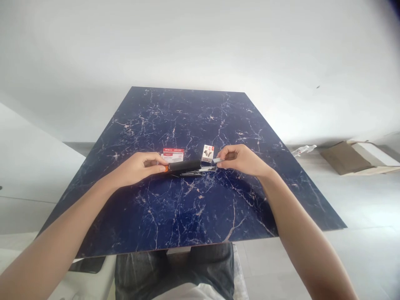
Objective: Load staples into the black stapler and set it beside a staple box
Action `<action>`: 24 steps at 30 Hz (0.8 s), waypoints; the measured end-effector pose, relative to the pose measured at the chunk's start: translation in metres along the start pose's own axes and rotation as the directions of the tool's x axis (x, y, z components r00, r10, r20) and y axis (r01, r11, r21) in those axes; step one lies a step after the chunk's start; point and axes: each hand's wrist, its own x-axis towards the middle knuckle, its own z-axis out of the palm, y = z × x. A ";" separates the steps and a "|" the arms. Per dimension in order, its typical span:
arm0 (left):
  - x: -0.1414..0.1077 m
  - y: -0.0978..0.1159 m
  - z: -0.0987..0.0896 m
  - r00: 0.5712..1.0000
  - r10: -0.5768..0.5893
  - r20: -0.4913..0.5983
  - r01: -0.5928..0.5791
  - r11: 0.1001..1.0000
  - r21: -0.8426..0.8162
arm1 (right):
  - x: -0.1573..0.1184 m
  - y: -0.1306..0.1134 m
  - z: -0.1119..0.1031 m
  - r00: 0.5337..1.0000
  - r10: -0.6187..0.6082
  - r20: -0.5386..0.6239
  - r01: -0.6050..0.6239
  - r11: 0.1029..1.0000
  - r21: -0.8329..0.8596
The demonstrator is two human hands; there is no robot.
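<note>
A black stapler point(184, 166) with an orange part at its left end lies lengthwise on the blue marbled table point(187, 216). My left hand point(145, 166) grips that left end between thumb and fingers. From the stapler's right end a metal magazine tray point(208, 168) sticks out. Just above the tray, my right hand point(239, 158) pinches a small grey strip of staples point(217, 160) between thumb and fingertips. Behind the stapler stands a small white box with a picture on it point(208, 153). A red and white box point(173, 154) lies behind the stapler's left half, partly hidden.
On the floor to the right is an open cardboard box point(359, 158), with clear plastic packaging point(303, 150) near the table's right edge. A white wall point(193, 46) rises beyond the far edge. My legs point(175, 271) are under the near edge.
</note>
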 end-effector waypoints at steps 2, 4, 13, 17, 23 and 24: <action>0.000 0.001 0.000 1.000 0.011 0.004 -0.011 1.000 -0.011 | 0.001 -0.003 0.010 0.999 -0.042 -0.003 0.043 0.999 0.031; 0.000 0.001 0.000 1.000 0.027 0.003 -0.027 0.999 -0.027 | 0.001 -0.006 0.020 0.998 -0.066 -0.009 0.066 0.998 0.004; -0.001 0.002 0.000 1.000 -0.006 0.004 0.006 1.000 0.004 | -0.001 -0.011 0.033 0.997 -0.069 -0.047 0.056 0.969 -0.241; -0.001 0.002 0.000 1.000 -0.008 0.002 0.008 1.000 0.001 | -0.002 -0.014 0.034 0.996 -0.069 -0.047 0.053 0.955 -0.290; -0.001 0.002 -0.001 1.000 -0.015 0.004 0.015 1.000 -0.003 | -0.002 -0.013 0.037 0.996 -0.077 -0.048 0.059 0.950 -0.306; -0.001 0.002 -0.001 1.000 -0.014 0.004 0.014 1.000 -0.002 | -0.001 -0.013 0.037 0.996 -0.079 -0.047 0.061 0.950 -0.307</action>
